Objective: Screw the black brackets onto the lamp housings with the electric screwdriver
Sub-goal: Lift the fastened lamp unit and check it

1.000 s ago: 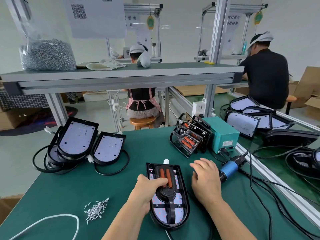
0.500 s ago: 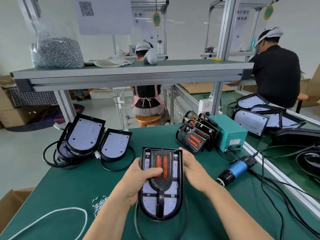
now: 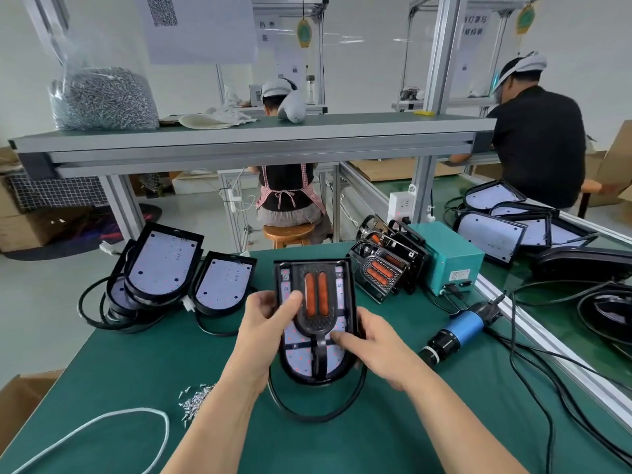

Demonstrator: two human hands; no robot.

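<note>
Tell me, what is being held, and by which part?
One lamp with a black bracket on it, held by its two long edges, left and right.

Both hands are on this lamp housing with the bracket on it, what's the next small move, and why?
Probably carry the lamp housing right, to the row of bracketed housings leaning by the teal box. The left hand and right hand grip its sides, its top edge raised, and the electric screwdriver lies unheld on the table.
</note>
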